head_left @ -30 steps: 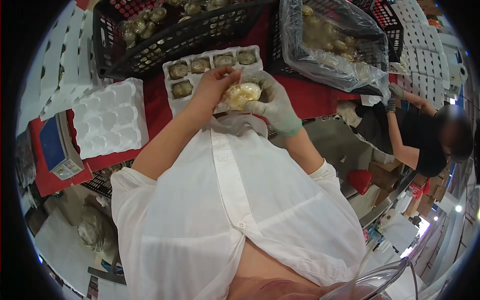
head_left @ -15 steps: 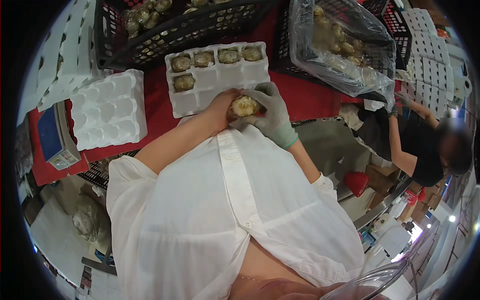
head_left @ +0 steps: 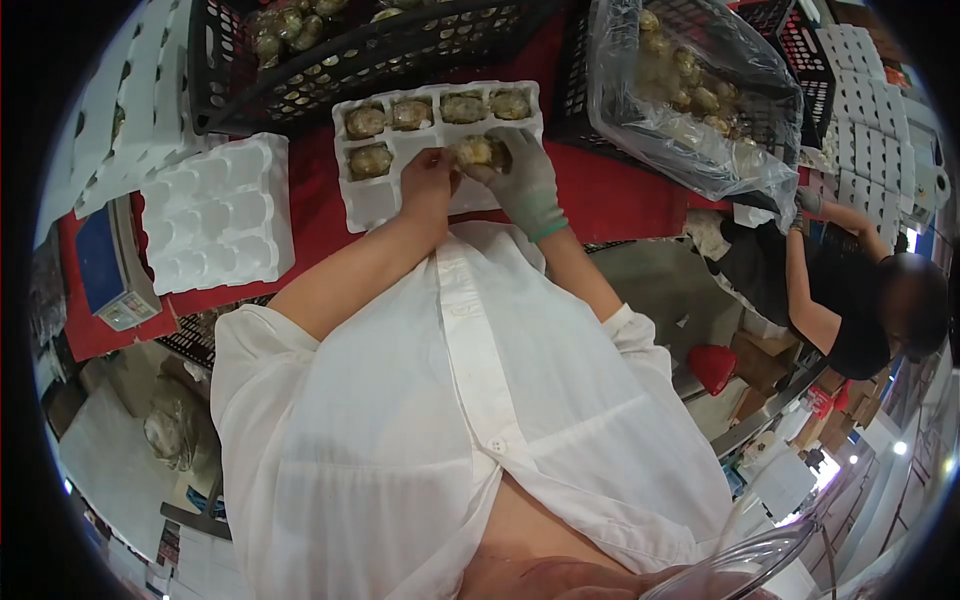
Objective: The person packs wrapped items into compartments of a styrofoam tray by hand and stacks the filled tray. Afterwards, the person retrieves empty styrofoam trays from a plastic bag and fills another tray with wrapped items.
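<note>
One wrapped item [head_left: 477, 152] is grasped by the right hand's [head_left: 524, 178] gloved fingers above a white tray [head_left: 362, 214]; whether the left hand's [head_left: 428, 183] bare fingers grip its side, I cannot tell. Under them lies a red tabletop [head_left: 630, 190], black crates [head_left: 390, 75] beyond, a co-worker [head_left: 840, 290] far right; markings on the blue-topped box [head_left: 103, 258] leftward are illegible.

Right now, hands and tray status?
Right gloved hand holding wrapped egg-like item over white foam tray. Left bare hand close beside it. No obstruction visible.
</note>
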`<action>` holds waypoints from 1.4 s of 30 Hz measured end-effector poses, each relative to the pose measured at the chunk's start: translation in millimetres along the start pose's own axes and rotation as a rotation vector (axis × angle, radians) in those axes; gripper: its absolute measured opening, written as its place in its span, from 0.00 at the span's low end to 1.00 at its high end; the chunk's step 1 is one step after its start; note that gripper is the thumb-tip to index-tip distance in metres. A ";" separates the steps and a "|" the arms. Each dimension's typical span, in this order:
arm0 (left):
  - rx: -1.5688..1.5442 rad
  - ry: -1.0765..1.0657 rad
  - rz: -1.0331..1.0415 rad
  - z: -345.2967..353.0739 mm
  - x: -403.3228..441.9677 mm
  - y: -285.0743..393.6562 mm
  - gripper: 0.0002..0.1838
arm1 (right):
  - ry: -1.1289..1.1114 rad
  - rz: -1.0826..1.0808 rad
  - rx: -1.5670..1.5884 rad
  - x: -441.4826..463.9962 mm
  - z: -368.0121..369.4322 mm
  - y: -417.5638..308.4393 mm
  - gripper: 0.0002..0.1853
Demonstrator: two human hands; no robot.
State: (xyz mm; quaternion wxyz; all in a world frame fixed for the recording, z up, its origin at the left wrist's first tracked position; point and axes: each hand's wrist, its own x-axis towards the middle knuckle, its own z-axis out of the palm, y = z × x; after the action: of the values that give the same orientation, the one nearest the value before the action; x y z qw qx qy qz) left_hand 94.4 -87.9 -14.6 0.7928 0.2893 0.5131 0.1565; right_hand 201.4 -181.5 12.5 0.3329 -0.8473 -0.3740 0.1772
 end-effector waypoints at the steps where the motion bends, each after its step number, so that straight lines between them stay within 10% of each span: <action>1: 0.166 0.008 -0.004 -3.9 8.7 0.0 0.11 | 0.011 -0.030 -0.066 6.3 2.2 1.3 0.28; 9: 0.373 -0.012 0.015 -18.5 34.2 13.2 0.11 | -0.133 -0.082 -0.400 32.9 22.0 10.8 0.24; 14: 1.182 -0.245 0.811 -17.1 26.4 28.8 0.15 | -0.246 -0.110 -0.515 39.4 25.8 11.3 0.22; 42: 1.788 -0.305 1.125 8.8 59.8 32.2 0.14 | -0.274 -0.237 -0.416 48.5 14.2 7.3 0.10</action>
State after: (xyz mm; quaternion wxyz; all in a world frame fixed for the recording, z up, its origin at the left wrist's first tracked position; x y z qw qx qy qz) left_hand 129.2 -32.7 -35.2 0.1624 0.9778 0.1295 0.0288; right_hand 229.2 -142.5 -5.2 0.1164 -0.8158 -0.5406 0.1695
